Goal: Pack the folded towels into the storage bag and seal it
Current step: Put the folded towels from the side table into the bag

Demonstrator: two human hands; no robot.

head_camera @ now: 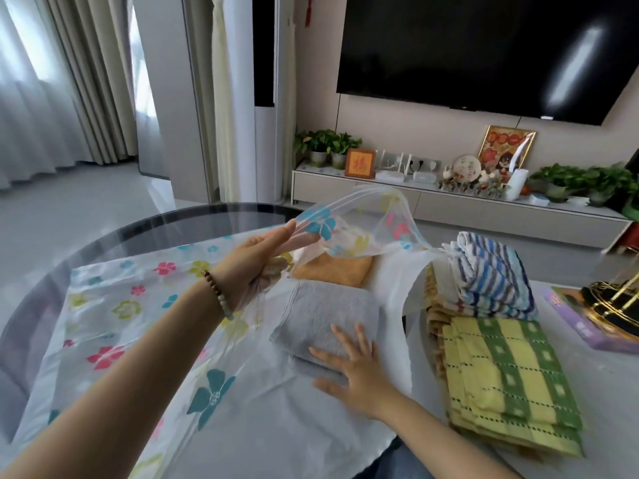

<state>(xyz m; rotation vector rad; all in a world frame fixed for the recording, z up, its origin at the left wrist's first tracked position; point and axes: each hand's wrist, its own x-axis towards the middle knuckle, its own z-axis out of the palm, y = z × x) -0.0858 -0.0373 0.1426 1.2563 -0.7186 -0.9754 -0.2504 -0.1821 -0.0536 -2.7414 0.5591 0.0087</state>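
Right now your right hand [356, 371] lies nearest you, fingers spread flat on the near edge of the folded grey towel [328, 316], pressing rather than gripping. That towel sits at the mouth of the storage bag [114, 305], on the bag's lower sheet, which is spread across the glass table [179, 216]. It looks soft and thick, so it should compress under your palm and slide as one block if you push from the folded edge; lifted by a corner, it would likely unfold. Just beyond it an orange towel [335, 269] lies deeper in the opening. Your left hand [256, 257] pinches the bag's flowered upper sheet and holds it raised, keeping the mouth open. The film looks thin, light and slippery; grip it near the rim, because it will probably sag elsewhere. To your right, the green-and-yellow checked towels [501, 378] and the blue-striped towels [491, 274] wait outside the bag.
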